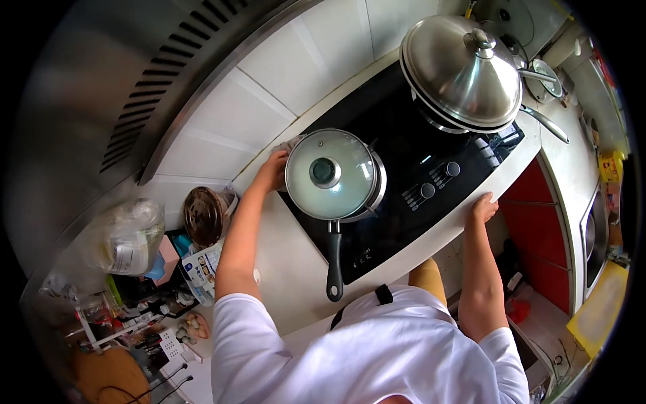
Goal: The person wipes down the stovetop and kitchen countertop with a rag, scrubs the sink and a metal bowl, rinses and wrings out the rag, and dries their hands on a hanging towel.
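My left hand (273, 171) reaches past the left side of a saucepan and is closed on a crumpled greyish-brown cloth (289, 144) at the back-left edge of the cooktop. Part of the cloth is hidden behind the pan. The saucepan stands on the left burner under a glass lid (330, 174) with a dark round knob. Its black handle (334, 264) points toward me over the front edge. My right hand (484, 208) grips the front edge of the counter (447, 229), to the right of the control knobs.
A large wok with a domed steel lid (464, 74) covers the right burner of the black glass cooktop (397, 145). The range hood (141, 94) hangs at upper left. Bagged items (131, 236) and a brown-lidded container (204, 217) crowd the left; a sink (595, 232) lies far right.
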`<act>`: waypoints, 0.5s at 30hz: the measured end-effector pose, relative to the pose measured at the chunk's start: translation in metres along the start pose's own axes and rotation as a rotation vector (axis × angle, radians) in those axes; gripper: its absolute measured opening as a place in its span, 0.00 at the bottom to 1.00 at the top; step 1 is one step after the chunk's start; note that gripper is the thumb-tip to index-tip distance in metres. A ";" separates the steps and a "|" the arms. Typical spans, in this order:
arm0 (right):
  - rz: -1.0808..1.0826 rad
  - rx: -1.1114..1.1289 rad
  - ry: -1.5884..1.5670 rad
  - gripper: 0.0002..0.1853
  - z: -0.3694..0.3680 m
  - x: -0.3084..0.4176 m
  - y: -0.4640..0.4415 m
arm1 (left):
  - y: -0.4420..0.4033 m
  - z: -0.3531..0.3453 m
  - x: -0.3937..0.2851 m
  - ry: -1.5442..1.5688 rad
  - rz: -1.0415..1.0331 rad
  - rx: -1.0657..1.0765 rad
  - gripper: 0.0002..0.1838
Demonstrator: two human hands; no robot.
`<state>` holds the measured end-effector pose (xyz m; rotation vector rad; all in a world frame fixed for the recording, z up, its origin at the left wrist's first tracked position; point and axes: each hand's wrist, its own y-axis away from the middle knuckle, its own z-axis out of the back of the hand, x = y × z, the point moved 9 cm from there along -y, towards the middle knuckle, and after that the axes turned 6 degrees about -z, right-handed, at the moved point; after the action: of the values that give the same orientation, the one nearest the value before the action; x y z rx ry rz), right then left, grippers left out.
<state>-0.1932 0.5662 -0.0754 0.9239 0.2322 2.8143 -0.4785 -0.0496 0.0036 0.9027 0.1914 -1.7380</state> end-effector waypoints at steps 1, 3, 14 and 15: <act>-0.051 0.013 -0.004 0.32 0.013 0.009 0.012 | -0.008 -0.009 0.017 0.071 -0.091 0.037 0.21; -0.115 -0.034 0.042 0.30 0.030 0.025 0.037 | -0.012 -0.008 0.012 0.137 -0.176 0.074 0.21; -0.187 -0.088 0.198 0.29 0.036 0.037 0.047 | -0.057 0.006 -0.040 0.082 0.110 0.267 0.20; -0.179 -0.103 0.223 0.28 0.034 0.037 0.047 | -0.066 0.008 -0.042 0.081 0.068 0.297 0.20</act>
<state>-0.2074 0.5313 -0.0176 0.5380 0.1867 2.7298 -0.5361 0.0024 0.0162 1.1827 -0.0464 -1.6943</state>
